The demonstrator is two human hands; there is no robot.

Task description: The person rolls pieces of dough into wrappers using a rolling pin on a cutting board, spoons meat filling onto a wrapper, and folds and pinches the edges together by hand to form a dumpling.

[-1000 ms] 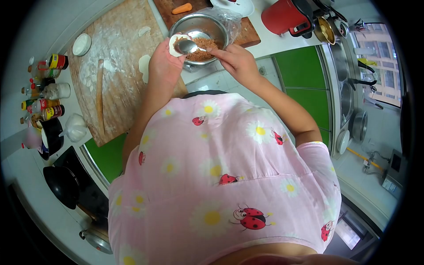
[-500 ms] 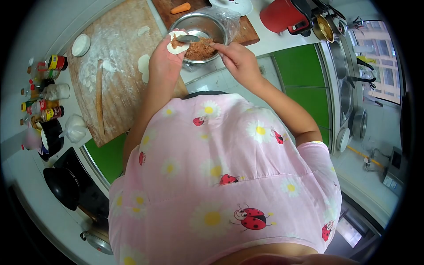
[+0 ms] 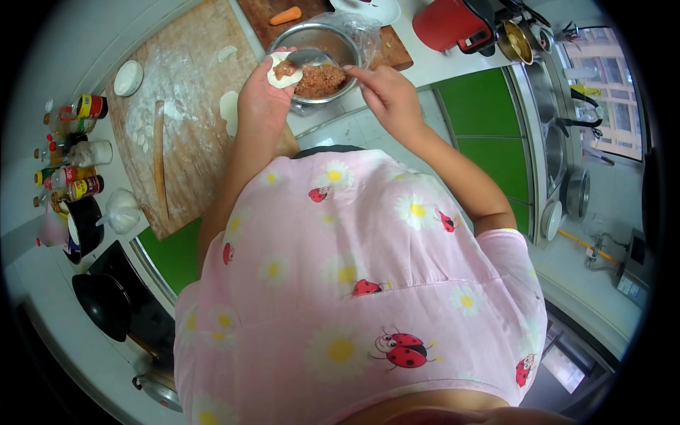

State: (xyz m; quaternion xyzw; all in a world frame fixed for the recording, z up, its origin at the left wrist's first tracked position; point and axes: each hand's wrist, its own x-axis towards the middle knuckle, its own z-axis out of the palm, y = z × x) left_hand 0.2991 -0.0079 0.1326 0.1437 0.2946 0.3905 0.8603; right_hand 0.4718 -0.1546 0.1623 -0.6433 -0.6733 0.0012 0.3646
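A round dough wrapper (image 3: 280,80) with a dab of minced filling (image 3: 285,69) on it rests in my left hand (image 3: 261,95), whose fingers curl beneath and around it. My right hand (image 3: 392,98) grips the handle of a spoon (image 3: 309,58); the spoon's bowl is beside the wrapper, over the metal bowl. That metal bowl (image 3: 352,51) holds a heap of brown minced filling (image 3: 322,81). To the left, a rolling pin (image 3: 159,152) lies on a floured wooden board (image 3: 190,191), with another dough wrapper (image 3: 229,112) at the board's right edge.
A carrot (image 3: 285,15) lies on a darker cutting board (image 3: 397,51) behind the bowl. A red appliance (image 3: 443,27) stands at back right. On the left are a small white bowl (image 3: 128,78), several sauce bottles (image 3: 85,187) and a black wok (image 3: 101,306).
The spoon has drawn back slightly from the wrapper toward the metal bowl, leaving the filling on the wrapper more exposed. My right hand has shifted a little to the right.
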